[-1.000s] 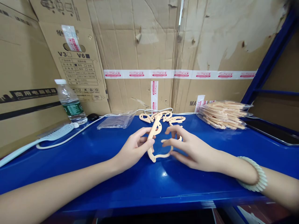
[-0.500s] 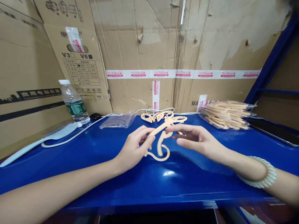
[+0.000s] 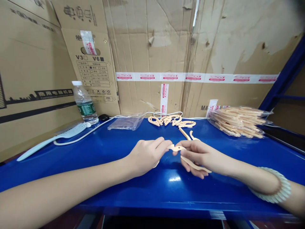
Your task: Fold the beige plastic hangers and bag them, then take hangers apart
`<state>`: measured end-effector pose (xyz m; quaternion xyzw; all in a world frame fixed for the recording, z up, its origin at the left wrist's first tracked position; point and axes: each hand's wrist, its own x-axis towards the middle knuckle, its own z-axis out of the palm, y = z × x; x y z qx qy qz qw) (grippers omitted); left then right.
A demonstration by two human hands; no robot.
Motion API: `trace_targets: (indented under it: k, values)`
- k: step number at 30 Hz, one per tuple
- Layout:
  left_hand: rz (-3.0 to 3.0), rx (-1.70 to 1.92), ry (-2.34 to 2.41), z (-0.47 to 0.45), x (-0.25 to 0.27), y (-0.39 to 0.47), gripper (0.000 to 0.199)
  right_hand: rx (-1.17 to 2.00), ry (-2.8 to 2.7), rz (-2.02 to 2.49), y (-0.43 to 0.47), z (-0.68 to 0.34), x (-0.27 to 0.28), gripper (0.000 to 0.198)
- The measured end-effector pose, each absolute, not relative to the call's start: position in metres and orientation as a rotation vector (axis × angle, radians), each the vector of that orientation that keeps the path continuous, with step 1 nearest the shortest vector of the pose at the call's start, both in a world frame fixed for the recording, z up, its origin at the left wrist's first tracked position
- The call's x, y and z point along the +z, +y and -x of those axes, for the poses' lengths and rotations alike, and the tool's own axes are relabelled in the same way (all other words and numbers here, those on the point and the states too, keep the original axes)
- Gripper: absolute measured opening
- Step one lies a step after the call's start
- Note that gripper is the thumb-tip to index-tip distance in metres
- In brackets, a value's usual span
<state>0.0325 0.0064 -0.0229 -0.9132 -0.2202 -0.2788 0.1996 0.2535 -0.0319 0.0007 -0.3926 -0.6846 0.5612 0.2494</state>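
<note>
Between my hands, above the blue table (image 3: 114, 190), is a beige folding clothes hanger (image 3: 176, 148). My left hand (image 3: 145, 157) closes round one end, and its fingers hide most of that part. A small piece shows below the palm. On the other side, my right hand (image 3: 202, 154) pinches the middle near a small round hole. A wavy hanger arm (image 3: 195, 165) lies along the right fingers, its tip pointing to the lower right. Just behind the right hand, more beige hanger parts (image 3: 184, 133) rest on the table.
Several beige hangers (image 3: 171, 120) lie at the back. A clear bag of stacked hangers (image 3: 238, 121) sits at the right near a dark flat device (image 3: 286, 137). To the left are a water bottle (image 3: 85, 106), a light blue hairbrush (image 3: 54, 138), a white cable and a flat plastic bag (image 3: 125, 123).
My right hand has gone from loose, spread fingers to gripping the hanger. The hanger has been turned and lowered, and its curved hook no longer shows. The view has shifted slightly left.
</note>
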Motion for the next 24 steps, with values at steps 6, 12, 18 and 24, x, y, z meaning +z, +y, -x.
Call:
trace_targets:
  k: [6,12,18,24]
  values:
    - [2.41,-0.646,-0.44,-0.034,-0.019,0.007,0.023,1.491,-1.9,1.127,-0.034,-0.248,-0.002,0.039]
    - [2.345,-0.603,-0.397,-0.035,-0.016,0.002,0.025,1.242,-2.005,1.151,-0.038,-0.249,-0.004,0.033]
    - [2.789,-0.621,-0.833,-0.034,-0.011,0.002,0.033,0.425,-2.306,0.952,-0.044,-0.248,0.001,0.033]
    - [3.097,-1.029,-1.375,-0.034,-0.002,0.003,0.037,0.17,-2.11,1.014,-0.022,-0.287,0.031,0.032]
